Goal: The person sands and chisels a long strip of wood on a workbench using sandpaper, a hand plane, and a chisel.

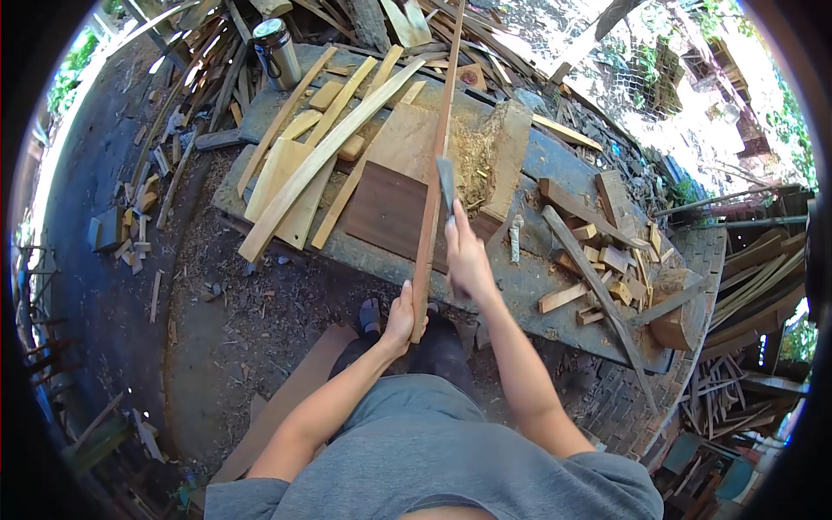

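My left hand (pixel 401 319) is wrapped round the near end of a long, thin wooden strip (pixel 428 234). The strip slants up and away from me across the workbench (pixel 542 165). In my right hand (pixel 469 260) is a tool with a flat grey metal blade (pixel 445 184), its handle mostly hidden by my fingers. The blade lies right against the strip's right side. Beneath and left of the strip are a dark brown square board (pixel 386 211) and a paler board (pixel 403 139). To the right sits a hollowed wood block (pixel 507 152) with chips in it.
Several pale wood strips (pixel 334 159) lie across the bench's left part, near a steel tumbler (pixel 276 56). Offcuts (pixel 611 260) and a long dark bar (pixel 598 299) cover the right end. Scrap wood (pixel 130 230) and shavings litter the ground.
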Motion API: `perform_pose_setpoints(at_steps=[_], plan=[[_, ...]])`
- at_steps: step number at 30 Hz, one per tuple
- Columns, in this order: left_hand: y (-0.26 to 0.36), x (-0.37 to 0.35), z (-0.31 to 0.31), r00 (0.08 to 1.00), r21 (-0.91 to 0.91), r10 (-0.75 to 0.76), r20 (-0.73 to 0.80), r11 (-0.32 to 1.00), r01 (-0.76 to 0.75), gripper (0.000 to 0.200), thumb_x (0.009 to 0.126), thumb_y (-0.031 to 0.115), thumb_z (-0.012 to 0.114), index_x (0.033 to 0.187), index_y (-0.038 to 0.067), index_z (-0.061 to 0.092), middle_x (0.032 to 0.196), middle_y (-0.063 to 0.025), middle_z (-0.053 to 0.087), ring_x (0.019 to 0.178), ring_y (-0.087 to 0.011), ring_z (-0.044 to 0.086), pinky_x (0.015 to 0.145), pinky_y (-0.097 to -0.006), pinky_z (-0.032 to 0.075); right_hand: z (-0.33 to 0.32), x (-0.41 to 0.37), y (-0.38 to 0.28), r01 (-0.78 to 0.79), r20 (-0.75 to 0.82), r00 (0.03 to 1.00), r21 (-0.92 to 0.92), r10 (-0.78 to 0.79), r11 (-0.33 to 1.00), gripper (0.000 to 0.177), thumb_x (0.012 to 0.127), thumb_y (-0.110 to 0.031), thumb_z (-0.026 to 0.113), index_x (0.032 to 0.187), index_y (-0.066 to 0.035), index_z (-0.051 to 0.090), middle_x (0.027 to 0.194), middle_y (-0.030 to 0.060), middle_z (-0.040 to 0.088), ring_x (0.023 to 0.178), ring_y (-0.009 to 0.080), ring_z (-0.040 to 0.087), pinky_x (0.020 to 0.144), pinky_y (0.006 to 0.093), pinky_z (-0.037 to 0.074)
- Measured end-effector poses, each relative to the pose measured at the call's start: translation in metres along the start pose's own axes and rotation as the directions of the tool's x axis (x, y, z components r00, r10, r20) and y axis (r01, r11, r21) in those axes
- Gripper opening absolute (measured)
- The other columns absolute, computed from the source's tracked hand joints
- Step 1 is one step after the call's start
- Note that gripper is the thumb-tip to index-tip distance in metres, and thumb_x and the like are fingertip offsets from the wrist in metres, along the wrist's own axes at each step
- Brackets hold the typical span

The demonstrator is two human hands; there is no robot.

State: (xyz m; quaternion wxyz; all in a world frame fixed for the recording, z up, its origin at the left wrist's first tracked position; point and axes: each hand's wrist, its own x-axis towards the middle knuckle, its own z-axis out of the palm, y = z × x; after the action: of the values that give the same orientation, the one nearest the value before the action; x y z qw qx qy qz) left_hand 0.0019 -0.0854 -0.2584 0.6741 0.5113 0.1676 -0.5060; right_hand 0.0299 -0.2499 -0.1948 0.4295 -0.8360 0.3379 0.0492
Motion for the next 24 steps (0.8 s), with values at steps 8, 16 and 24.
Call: perform_pose_setpoints(at_steps=[8, 16, 24], plan=[[-0.003, -0.001, 0.001, 1.000, -0.051, 0.006, 0.024, 0.999, -0.005, 0.059, 0.102, 0.057, 0.028, 0.073, 0.009, 0.044, 0.056, -0.0024, 0.040, 0.040, -0.0124, 0.042, 0.034, -0.0249, 0.033, -0.019, 0.044, -0.027, -0.077, 0.070, 0.995, 0.056, 0.073, 0.995, 0.052, 0.103, -0.032, 0.032, 0.152, -0.019, 0.023, 0.069, 0.0237, 0.064, 0.056, 0.0366, 0.066, 0.057, 0.0481, 0.055], [-0.005, -0.001, 0.008, 1.000, -0.060, 0.004, 0.021, 0.998, -0.003, 0.058, 0.102, 0.057, 0.028, 0.072, 0.009, 0.044, 0.057, -0.0027, 0.040, 0.041, -0.0123, 0.041, 0.034, -0.0246, 0.033, -0.007, 0.086, -0.009, 0.010, -0.003, 1.000, -0.064, -0.010, 0.998, 0.054, 0.102, -0.036, 0.032, 0.153, -0.022, 0.019, 0.087, 0.0323, 0.066, 0.080, 0.0480, 0.066, 0.079, 0.0565, 0.052], [0.000, 0.002, 0.008, 1.000, -0.076, -0.007, 0.009, 0.997, 0.007, 0.056, 0.102, 0.056, 0.028, 0.073, 0.010, 0.043, 0.057, -0.0023, 0.038, 0.040, -0.0123, 0.040, 0.034, -0.0252, 0.031, 0.013, 0.114, 0.008, 0.138, -0.155, 0.976, -0.107, -0.154, 0.985, 0.053, 0.103, -0.031, 0.032, 0.152, -0.016, 0.021, 0.067, 0.0222, 0.065, 0.047, 0.0314, 0.063, 0.050, 0.0451, 0.055]])
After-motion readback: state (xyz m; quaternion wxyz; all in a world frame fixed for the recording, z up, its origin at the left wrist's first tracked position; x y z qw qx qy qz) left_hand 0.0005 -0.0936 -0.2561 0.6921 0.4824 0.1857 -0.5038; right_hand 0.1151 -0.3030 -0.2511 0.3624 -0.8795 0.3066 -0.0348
